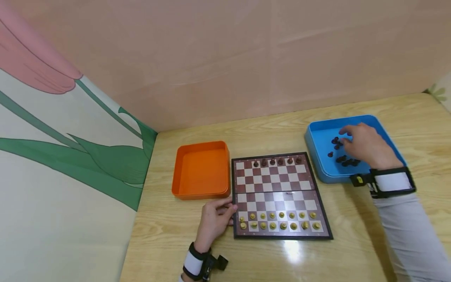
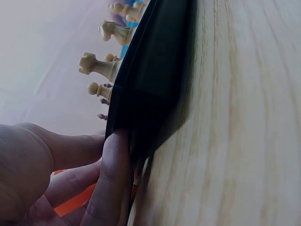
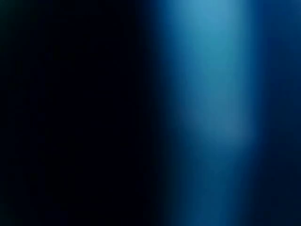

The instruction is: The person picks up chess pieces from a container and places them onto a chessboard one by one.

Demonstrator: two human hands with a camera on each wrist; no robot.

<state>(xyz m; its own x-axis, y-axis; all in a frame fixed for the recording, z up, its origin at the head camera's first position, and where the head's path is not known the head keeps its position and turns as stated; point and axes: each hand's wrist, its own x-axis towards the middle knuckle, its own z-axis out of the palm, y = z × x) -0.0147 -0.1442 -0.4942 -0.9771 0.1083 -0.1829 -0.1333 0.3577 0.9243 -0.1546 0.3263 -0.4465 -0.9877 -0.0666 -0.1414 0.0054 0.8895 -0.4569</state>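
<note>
A chessboard (image 1: 275, 196) lies on the table, with a row of dark chess pieces (image 1: 272, 161) along its far side and two rows of cream-yellow ones (image 1: 283, 226) nearest me. My left hand (image 1: 214, 219) grips the board's left edge; the left wrist view shows the thumb at the top rim and a finger (image 2: 110, 165) against the side and underside. Over a blue tray (image 1: 320, 166) hovers my right hand (image 1: 368, 145), thumb and forefinger bent and apart, beside several loose dark pieces (image 1: 347, 161). Blur hides everything but blue and black in the right wrist view.
An orange tray (image 1: 201, 170) with a bare bottom stands left of the board, close to its edge. Behind the wood-grain table (image 1: 267, 127) rises a beige-pink wall or cloth (image 1: 225, 62). A flower-patterned surface (image 1: 77, 164) borders the left.
</note>
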